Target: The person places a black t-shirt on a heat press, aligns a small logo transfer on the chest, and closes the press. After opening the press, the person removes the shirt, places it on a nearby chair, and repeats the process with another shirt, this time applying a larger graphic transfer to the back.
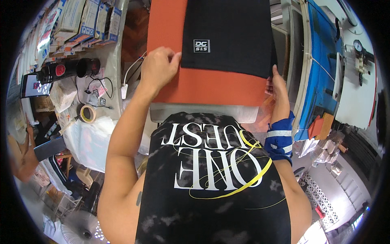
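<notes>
A black cloth [227,32] with a small black-and-white printed patch [201,46] lies flat over an orange-red board [215,87]. Beside the cloth's left edge is my left hand [160,67], its fingers curled and thumb drawn in over the board. Whether anything is between those fingertips is hidden. At the cloth's near right corner, my right hand [278,84] has its thumb against the cloth's edge and its fingers bent below, partly out of sight. A blue sleeve with pale bands [280,138] is bunched around my right forearm.
Boxes [87,22], a black cylindrical object [67,70] and a tape roll [87,113] occupy the left table. A blue machine panel [319,77] stands close on the right, with a pressure gauge [358,45] beyond. A fan [85,229] is at lower left.
</notes>
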A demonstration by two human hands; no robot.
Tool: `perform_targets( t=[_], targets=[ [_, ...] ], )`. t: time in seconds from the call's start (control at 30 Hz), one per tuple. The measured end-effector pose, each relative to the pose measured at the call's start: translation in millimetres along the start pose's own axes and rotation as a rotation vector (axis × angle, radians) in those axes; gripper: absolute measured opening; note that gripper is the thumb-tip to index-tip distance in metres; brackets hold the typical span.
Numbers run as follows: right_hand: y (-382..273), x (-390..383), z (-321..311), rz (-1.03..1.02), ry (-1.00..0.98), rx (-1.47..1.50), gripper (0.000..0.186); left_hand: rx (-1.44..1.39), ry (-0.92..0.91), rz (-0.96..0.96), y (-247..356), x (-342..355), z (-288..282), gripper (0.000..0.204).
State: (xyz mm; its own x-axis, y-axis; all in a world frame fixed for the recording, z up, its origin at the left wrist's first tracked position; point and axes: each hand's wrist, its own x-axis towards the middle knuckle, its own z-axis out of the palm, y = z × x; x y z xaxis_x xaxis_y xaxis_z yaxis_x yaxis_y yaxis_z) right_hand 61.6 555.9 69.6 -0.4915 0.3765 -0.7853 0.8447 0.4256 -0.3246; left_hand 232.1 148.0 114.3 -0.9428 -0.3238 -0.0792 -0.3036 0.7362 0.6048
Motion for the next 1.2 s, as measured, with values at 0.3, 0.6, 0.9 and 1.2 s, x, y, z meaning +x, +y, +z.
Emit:
perform_targets(
  t=[0.3,0.6,0.9,1.2],
  targets=[
    [33.3,13.9,17.7,-0.255,-0.580,1.055,0.040,-0.012,0.029,-0.272,29.8,-17.8,18.0,0.026],
    [45.2,44.8,11.0,-0.222,-0.322,1.127,0.015,-0.177,-0.035,-0.324,28.2,-17.6,12.4,0.022],
    [11.2,1.4,26.7,-1.002,0.677,-0.145,0.034,-0.032,0.063,0.003,22.2,-5.3,9.5,0.019],
    [-80.4,-22.8,23.9,-0.298,-0.291,0.047,0.076,0.064,0.086,0.452,-8.0,36.2,-2.9,0.023]
  ],
)
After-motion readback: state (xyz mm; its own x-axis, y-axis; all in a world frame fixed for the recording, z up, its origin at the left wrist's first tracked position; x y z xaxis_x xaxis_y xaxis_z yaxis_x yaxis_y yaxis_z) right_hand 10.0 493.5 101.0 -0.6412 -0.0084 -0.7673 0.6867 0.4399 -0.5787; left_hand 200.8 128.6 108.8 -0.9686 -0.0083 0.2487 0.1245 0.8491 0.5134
